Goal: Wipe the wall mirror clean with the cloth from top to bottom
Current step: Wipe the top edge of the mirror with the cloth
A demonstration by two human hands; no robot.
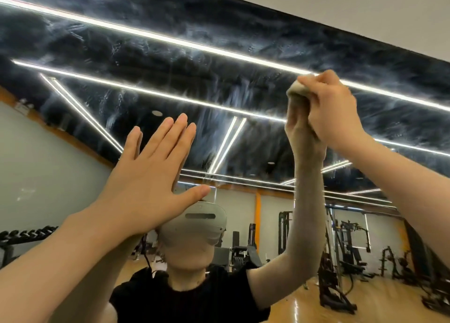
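**A:** Start closest. What is the right hand (333, 110) doing?

**B:** Its grip is pinched tight round a bunched pale cloth (298, 89), fingers curled over it, pressing the wad against the wall mirror (219, 62). The forearm comes up from the lower right and leaves the picture at the edge.

**A:** Which way does the cloth point?

**B:** Only a small rounded lump shows, poking out up and to the left of the grip, toward the glass. The rest is hidden inside the fist, so I cannot tell its long axis.

**A:** And the left hand (148, 179)?

**B:** Well to the left of the grip and lower. It is flat, fingers straight and close together, thumb out to the side, fingertips slanting up and right. It seems to rest on the glass, though I cannot tell for sure.

**A:** Further back?

**B:** The mirror surface around and left of the grip is streaked with cloudy smears, densest level with it and above. Its top edge runs on a slant above the grip, meeting a plain wall. Below the grip the glass reflects the person in a black shirt wearing a grey headset (207, 223), part of it covered by the left hand. Further down there are gym machines (350, 244), blurred toward the right edge, and a dumbbell rack (26, 236) at far left.
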